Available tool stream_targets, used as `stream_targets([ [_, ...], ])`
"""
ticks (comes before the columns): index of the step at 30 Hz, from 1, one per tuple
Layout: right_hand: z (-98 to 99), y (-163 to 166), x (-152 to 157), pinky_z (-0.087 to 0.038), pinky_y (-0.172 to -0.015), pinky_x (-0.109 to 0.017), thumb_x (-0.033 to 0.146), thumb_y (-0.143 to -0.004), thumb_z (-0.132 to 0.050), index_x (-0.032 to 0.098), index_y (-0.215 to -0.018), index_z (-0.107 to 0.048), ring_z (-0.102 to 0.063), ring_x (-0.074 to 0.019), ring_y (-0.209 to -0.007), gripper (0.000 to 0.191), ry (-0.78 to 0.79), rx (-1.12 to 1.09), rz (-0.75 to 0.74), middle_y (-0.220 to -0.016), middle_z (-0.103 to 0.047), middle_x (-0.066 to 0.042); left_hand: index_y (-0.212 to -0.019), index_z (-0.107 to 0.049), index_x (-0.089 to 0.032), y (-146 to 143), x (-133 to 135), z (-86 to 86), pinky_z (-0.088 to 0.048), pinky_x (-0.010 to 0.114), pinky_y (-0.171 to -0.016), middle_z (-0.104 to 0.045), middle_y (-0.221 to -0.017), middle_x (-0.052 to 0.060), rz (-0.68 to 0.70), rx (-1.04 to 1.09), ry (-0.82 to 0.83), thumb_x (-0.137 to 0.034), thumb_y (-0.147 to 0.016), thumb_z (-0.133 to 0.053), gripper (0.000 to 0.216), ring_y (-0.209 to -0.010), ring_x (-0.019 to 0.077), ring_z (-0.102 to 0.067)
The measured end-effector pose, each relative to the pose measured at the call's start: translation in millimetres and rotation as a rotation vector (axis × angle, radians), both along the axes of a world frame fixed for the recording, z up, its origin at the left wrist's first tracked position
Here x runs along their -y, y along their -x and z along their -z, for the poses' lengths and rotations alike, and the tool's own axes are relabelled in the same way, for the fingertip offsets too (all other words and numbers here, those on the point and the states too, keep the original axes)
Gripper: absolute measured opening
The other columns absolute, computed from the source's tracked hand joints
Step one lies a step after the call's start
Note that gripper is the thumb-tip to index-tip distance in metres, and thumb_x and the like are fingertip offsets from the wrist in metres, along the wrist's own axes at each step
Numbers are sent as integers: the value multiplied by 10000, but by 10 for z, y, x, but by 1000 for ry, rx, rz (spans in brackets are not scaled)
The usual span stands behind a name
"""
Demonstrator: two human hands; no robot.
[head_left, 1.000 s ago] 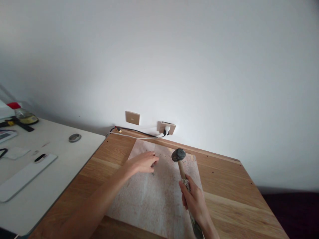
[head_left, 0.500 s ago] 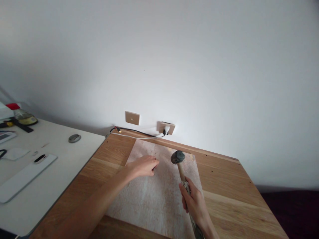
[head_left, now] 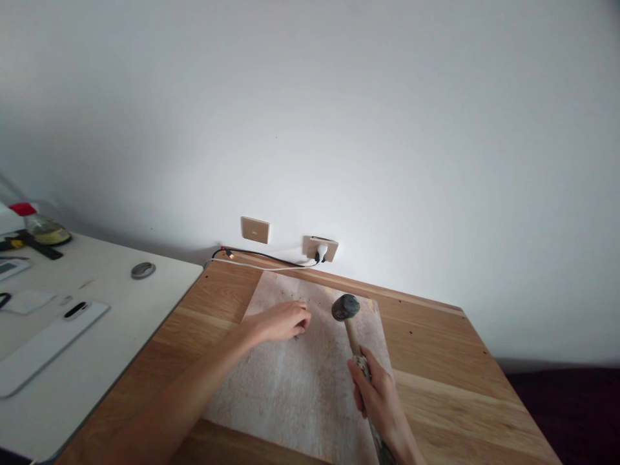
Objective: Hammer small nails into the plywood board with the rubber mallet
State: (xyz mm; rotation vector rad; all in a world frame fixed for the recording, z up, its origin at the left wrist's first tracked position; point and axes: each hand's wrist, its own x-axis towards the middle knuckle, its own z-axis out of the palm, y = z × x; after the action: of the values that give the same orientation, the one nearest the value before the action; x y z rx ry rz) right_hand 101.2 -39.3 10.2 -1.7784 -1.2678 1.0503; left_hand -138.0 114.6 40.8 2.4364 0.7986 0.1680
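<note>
At the far left a white table (head_left: 121, 323) carries a red-capped bottle (head_left: 41, 226) against the wall, a long white flat device (head_left: 46, 345) with a dark oval slot, a small white pad (head_left: 26, 301) and a round grey disc (head_left: 143, 270) near its right edge; all of these lie well apart from the hands. Just beside it stands a wooden table (head_left: 436, 361), and on that lies a pale, worn board (head_left: 300, 368) covering the middle of the top. The left hand (head_left: 283, 321) rests on the board's upper part, fingers drawn together with the tips pinched down at one spot; what they pinch is too small to make out, though tiny dark specks dot the board around it. To the right, near those fingertips but apart from them, the dark head of a hammer (head_left: 345, 307) sits low over the board; whether it touches the surface cannot be told. Its wooden handle runs down and right into the right hand (head_left: 380, 397), which is wrapped tight around it. Nothing lies between the hammer head and the left fingertips. Behind, on the wall, are a beige switch plate (head_left: 256, 230) and a socket (head_left: 320, 248) with a white plug, from which a black cable (head_left: 261, 256) and a white one trail leftward along the wooden table's back edge.
</note>
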Motion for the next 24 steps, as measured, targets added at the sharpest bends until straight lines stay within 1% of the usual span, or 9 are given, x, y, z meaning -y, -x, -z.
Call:
stream_targets([
  [4, 15, -19, 19, -347, -357, -232, 685, -916, -556, 74, -1374, -528, -462, -137, -340, 764, -4, -33, 26, -432, -517, 82, -886, -654, -197, -49, -44, 33, -434, 246, -777, -696, -932, 19, -27, 48, 7, -46, -892, -620, 155, -892, 180, -656],
  [9, 2, -43, 45, -325, -345, -229, 704, -897, -572, 82, -1357, -537, -454, -139, -330, 774, -3, -64, 50, -416, -495, 88, -946, -678, -202, -32, -79, 25, -458, 268, -826, -710, -1038, 47, 7, -7, -73, -44, -817, -642, 207, -971, 211, -673],
  [12, -8, -46, 43, -323, -348, -225, 686, -909, -552, 85, -1330, -538, -458, -136, -334, 734, -1, -48, 35, -423, -501, 85, -921, -676, -202, -40, -84, 30, -461, 272, -818, -715, -1061, 55, 17, -43, -102, -21, -806, -624, 220, -980, 214, -678],
  [15, -13, -39, 38, -331, -352, -224, 678, -920, -526, 82, -1318, -531, -446, -134, -332, 716, -3, -29, 27, -416, -495, 87, -865, -667, -204, -69, -77, 27, -451, 268, -778, -729, -973, 42, 22, -63, -101, -5, -805, -607, 217, -922, 204, -683],
  [18, -20, -32, 43, -329, -354, -222, 672, -925, -524, 87, -1309, -540, -439, -129, -336, 701, -8, -38, 18, -415, -487, 91, -847, -657, -211, -60, -52, -23, -436, 266, -728, -725, -905, 25, 18, -88, -98, -53, -801, -628, 167, -867, 198, -673],
  [21, -22, -35, 58, -324, -351, -223, 680, -913, -546, 81, -1332, -534, -445, -130, -340, 730, -4, -54, 29, -423, -489, 93, -858, -644, -213, 4, -13, -90, -424, 272, -695, -715, -944, 24, 28, -134, -98, -130, -778, -681, 122, -852, 199, -660],
  [24, -10, -39, 68, -331, -353, -226, 686, -907, -552, 64, -1374, -514, -452, -136, -340, 778, 0, -50, 50, -411, -487, 96, -856, -633, -212, 60, 30, -111, -426, 282, -695, -703, -960, 24, 45, -177, -96, -192, -736, -754, 172, -866, 211, -655],
])
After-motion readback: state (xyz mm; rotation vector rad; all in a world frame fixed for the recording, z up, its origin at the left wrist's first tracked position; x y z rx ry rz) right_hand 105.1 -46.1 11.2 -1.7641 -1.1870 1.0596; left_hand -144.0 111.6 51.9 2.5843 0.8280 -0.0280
